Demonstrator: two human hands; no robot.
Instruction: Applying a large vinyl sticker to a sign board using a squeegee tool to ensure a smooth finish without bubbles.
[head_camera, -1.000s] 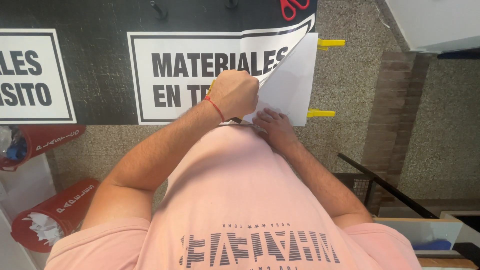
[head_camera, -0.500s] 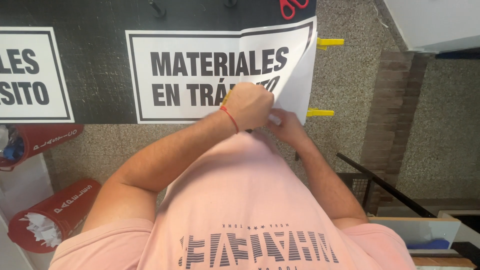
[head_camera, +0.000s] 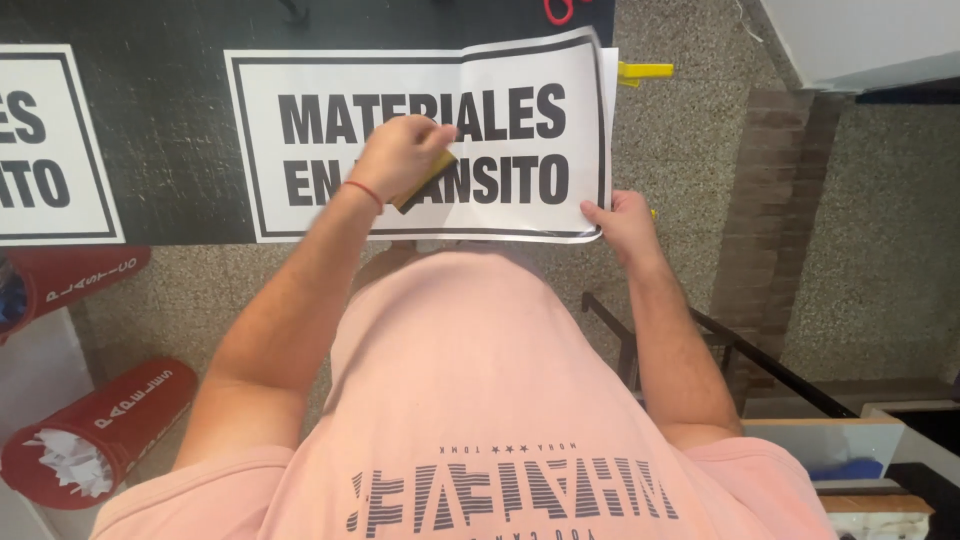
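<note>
A large white sign sheet (head_camera: 330, 90) with a black border and bold black lettering lies flat on a black surface (head_camera: 170, 140). My left hand (head_camera: 398, 155), with a red cord on its wrist, is closed on a small yellow flat scraper (head_camera: 425, 180) and presses it against the middle of the sheet. My right hand (head_camera: 625, 225) pinches the sheet's lower right corner, thumb on top. My pink shirt fills the bottom of the view.
A second white sign (head_camera: 50, 140) lies on the black surface at the left. Red scissors (head_camera: 560, 10) sit at the top edge, with a yellow tab (head_camera: 645, 70) beside the sheet. Two red bins (head_camera: 95, 435) with paper scraps are at lower left. A brick column (head_camera: 775, 200) is at the right.
The sheet's right part was lifted and curled back; now it lies flat. My left hand has moved left over the lettering with the scraper. My right hand has shifted right to the corner.
</note>
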